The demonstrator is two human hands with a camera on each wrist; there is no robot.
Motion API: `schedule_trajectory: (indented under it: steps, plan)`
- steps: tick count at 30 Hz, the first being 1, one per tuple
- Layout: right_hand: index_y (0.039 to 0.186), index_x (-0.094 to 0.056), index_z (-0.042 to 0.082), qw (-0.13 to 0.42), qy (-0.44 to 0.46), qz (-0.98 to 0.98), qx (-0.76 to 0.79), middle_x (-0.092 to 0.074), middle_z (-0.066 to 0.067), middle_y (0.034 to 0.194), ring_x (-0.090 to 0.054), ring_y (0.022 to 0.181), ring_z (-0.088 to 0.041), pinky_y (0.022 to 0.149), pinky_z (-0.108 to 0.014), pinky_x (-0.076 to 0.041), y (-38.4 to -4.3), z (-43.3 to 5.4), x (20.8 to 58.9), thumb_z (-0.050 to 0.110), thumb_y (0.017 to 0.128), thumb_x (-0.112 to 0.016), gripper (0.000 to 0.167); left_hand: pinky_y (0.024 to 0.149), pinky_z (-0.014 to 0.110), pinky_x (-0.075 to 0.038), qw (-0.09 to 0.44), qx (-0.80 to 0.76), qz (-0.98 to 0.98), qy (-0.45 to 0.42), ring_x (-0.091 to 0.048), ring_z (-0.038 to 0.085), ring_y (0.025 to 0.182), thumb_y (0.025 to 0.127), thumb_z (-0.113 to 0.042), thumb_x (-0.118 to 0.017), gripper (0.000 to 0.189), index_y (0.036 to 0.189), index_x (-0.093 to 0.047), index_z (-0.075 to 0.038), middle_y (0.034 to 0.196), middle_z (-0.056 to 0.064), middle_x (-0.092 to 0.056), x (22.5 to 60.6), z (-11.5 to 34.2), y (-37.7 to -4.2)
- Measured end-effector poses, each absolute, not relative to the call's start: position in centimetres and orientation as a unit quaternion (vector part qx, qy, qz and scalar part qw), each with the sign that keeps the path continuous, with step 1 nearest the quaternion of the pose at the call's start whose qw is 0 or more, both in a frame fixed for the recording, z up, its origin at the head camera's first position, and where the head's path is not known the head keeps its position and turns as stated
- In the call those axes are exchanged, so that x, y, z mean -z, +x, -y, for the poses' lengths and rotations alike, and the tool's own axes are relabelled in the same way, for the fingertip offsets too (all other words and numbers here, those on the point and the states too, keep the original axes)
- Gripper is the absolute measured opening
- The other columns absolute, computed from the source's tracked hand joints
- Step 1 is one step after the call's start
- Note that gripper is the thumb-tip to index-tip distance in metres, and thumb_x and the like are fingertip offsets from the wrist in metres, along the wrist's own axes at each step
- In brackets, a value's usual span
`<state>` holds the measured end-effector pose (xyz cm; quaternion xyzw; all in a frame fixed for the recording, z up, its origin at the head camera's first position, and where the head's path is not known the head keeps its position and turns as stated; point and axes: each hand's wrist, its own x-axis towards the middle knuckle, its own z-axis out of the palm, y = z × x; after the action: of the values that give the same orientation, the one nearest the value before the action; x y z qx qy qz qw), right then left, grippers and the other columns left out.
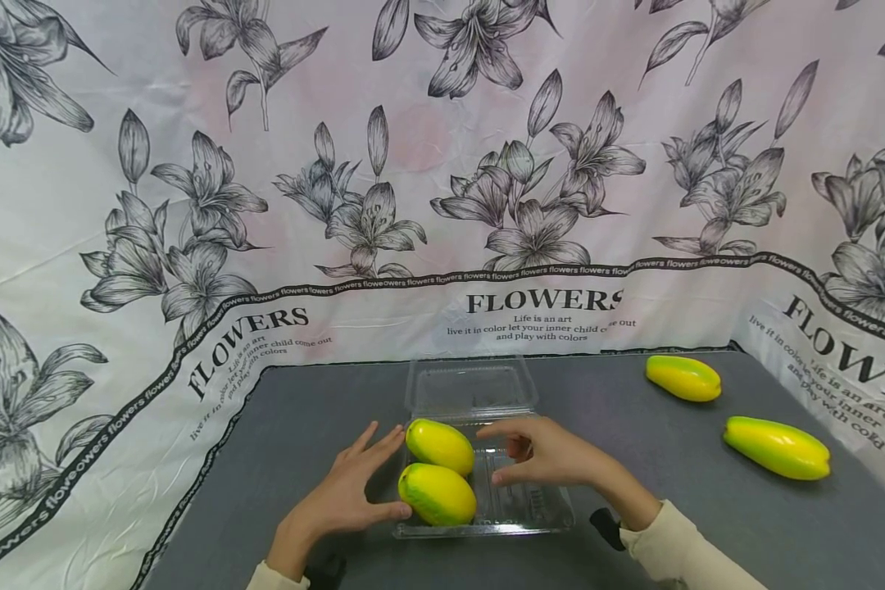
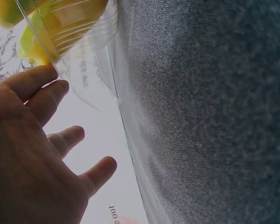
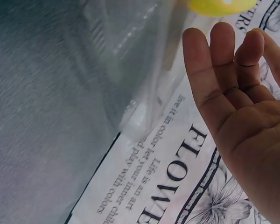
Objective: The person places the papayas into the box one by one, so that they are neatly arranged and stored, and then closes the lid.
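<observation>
A clear plastic clamshell box (image 1: 519, 512) lies unlatched on the grey table, its lid (image 1: 470, 389) folded back toward the wall. Two yellow-green fruits that look like mangoes, a far one (image 1: 440, 447) and a near one (image 1: 438, 495), lie side by side in its left half. My left hand (image 1: 348, 490) is at the box's left side with fingers spread; in the left wrist view its fingertips (image 2: 56, 91) are at the clear wall. Over the right half of the box hovers my right hand (image 1: 549, 452), thumb and fingers apart, holding nothing.
Two more yellow-green fruits lie on the table at the right, one farther back (image 1: 683, 378) and one nearer (image 1: 777, 447). A flower-printed cloth (image 1: 383, 319) hangs behind and along both sides of the grey tabletop (image 1: 317, 410).
</observation>
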<state>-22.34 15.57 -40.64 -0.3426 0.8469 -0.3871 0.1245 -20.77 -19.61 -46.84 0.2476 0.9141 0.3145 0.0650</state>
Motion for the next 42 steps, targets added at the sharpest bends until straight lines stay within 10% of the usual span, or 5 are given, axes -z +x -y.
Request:
schedule_trajectory:
  steps: [42]
  plan:
    - [0.134, -0.066, 0.019, -0.071, -0.124, -0.905, 0.400, -0.070, -0.006, 0.104, -0.062, 0.085, -0.002, 0.073, -0.024, -0.055, -20.2, -28.1, 43.6, 0.030, 0.093, -0.077, 0.044, 0.112, 0.081, -0.014, 0.065, -0.321, -0.909, 0.257, -0.002, 0.039, 0.160, 0.086, -0.055, -0.077, 0.097, 0.163, -0.024, -0.030, 0.171, -0.002, -0.023, 46.8, 19.6, -20.8]
